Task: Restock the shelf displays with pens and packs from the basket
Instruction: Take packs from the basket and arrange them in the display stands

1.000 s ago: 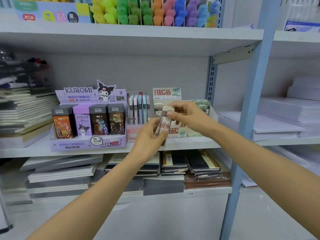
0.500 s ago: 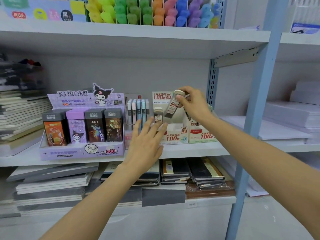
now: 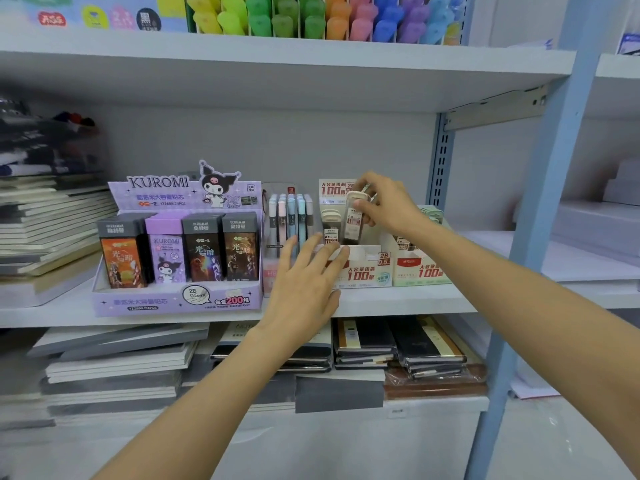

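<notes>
My right hand (image 3: pixel 388 202) pinches a clear pencil-lead case (image 3: pixel 354 220) by its white cap, holding it upright with its lower end inside the white display box (image 3: pixel 363 268) on the middle shelf. Another lead case (image 3: pixel 330 225) stands in that box just to its left. My left hand (image 3: pixel 304 282) is spread flat with straight fingers, its fingertips touching the box's front left corner. No basket is in view.
A purple Kuromi display box (image 3: pixel 176 299) of lead packs stands at the left, a rack of pastel pens (image 3: pixel 289 216) beside it, a green-white box (image 3: pixel 420 271) to the right. Highlighters (image 3: pixel 322 19) fill the top shelf. Notebooks (image 3: pixel 398 344) lie stacked below. A blue upright post (image 3: pixel 540 209) stands at right.
My right hand has brought the lead case down from above the box and turned it upright into the box. My left hand let go of it earlier and now touches the box front.
</notes>
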Demonstrator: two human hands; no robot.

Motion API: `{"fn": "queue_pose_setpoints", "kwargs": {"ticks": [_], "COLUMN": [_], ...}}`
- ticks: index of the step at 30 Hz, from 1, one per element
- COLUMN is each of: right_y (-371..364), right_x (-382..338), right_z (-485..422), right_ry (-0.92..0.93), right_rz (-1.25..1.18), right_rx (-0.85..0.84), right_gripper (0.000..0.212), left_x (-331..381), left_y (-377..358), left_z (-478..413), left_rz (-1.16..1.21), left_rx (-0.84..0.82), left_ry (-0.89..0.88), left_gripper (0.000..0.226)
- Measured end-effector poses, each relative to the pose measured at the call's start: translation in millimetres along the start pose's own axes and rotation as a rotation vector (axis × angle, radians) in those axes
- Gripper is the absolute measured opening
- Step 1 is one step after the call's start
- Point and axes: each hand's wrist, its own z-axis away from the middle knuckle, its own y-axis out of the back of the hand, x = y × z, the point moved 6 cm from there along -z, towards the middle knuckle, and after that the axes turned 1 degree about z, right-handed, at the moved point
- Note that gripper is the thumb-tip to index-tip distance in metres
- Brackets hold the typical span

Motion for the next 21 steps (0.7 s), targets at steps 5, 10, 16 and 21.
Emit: {"fn": "queue_pose_setpoints", "kwargs": {"ticks": [5,10,16,21], "right_y": [-12.0,-20.3,0.8,-17.2], "right_x": [-1.1,-1.1,-16.3,-14.9], "right_z": [4.1,7.9,43.8,141.7], "right_ry": [0.034,0.036,0.157,0.204], "right_rz": [0.134,0.215,0.117,-0.184], "right_rx": [-0.095,-0.055,0.098,0.101], "right_gripper": [0.019,0.024,0.027,0.009], "left_x": [0.2,1.0,5.9,24.5], "left_y": [-0.9,-1.1,14.0,4.4], "left_z": [-0.5,-0.6,12.3,79.2], "left_rz": [-0.011,-0.023,0.107,0.411], "left_rx": [-0.013,-0.029,0.027,0.176], "left_ry": [0.000,-0.004,-0.008,0.047], "left_gripper": [0.067,0.069,0.053,0.015]}}
